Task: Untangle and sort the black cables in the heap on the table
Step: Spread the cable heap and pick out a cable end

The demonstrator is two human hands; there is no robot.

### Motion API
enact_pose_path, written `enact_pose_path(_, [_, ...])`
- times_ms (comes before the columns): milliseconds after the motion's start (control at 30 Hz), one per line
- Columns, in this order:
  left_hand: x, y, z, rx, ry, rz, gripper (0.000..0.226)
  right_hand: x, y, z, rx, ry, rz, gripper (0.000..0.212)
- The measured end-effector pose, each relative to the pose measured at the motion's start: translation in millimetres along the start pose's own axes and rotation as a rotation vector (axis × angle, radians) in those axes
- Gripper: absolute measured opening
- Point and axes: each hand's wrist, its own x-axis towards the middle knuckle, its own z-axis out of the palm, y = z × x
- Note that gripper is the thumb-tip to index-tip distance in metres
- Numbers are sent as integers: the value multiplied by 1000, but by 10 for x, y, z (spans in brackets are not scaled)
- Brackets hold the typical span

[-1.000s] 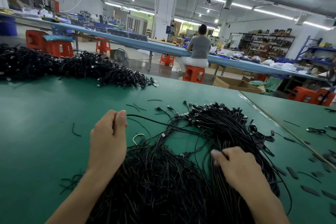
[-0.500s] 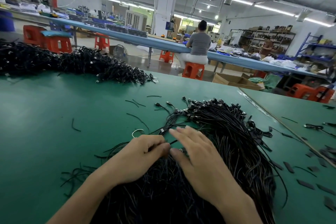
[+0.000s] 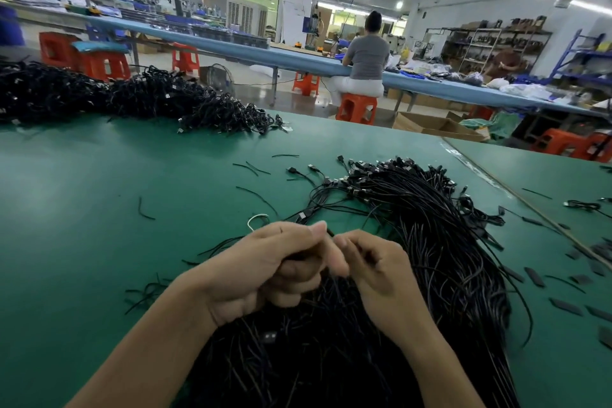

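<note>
A person sits on an orange stool.

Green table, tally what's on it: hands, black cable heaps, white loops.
Hands: 2 (left hand, right hand)
Black cable heaps: 2 (near heap, far heap)
White loops: 1 (white loop)
Total: 5

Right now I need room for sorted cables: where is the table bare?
The widest bare patch of green table lies left of your left hand, between the near heap and the far pile; few stray strands cross it. Right of the heap, black scraps crowd it.
</note>
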Motion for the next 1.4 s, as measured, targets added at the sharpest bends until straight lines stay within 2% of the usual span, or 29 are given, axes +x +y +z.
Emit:
enact_pose_path(67, [32,-10,33,-92,49,92,41,-5,19,26,-52,-74,27,16])
enact_pose_path(233, [153,-115,34,-308,358,293,43,-10,-17,55,-358,-322,91,19])
enact_pose_path(333, [187,-179,-35,-271,520,405,41,-37,-68,25,-429,-410,127,21])
enact_pose_path(367, [190,-197,-43,-186,564,426,40,-45,-91,14,-414,-421,109,20])
enact_pose_path(433, [189,-230,-21,138,646,443,34,-42,-147,4,-370,-433,66,18])
enact_pose_path(533, [206,-304,68,664,622,403,34,-34,-214,-31,-343,-420,16,23])
enact_pose_path(567, [208,-321,85,776,596,361,31,-31,-227,-55,-334,-402,-1,22])
enact_pose_path(633, [201,-317,114,829,533,263,25,-22,-238,-127,-317,-334,-38,17])
enact_pose_path(800, [167,-193,186,706,444,10,58,-9,-215,-222,-236,-129,-113,10])
enact_pose_path(900, [111,-125,169,573,341,-141,72,7,-191,-182,-187,-48,-144,13])
enact_pose_path(967, [75,-93,160,455,278,-191,74,22,-164,-146,-129,9,-116,17])
enact_pose_path(1100, [75,-9,110,-56,189,-19,48,15,-126,-27,-49,57,-32,41])
enact_pose_path(1200, [82,57,103,-332,237,166,45,2,-119,25,-106,-41,40,40])
enact_pose_path(1300, [101,80,70,-460,386,355,43,-28,-157,40,-233,-248,95,27])
enact_pose_path(1367, [115,42,7,-394,483,427,43,-58,-208,47,-271,-352,69,27])
enact_pose_path(1400, [120,14,-4,-286,550,430,43,-73,-239,43,-276,-376,57,28])
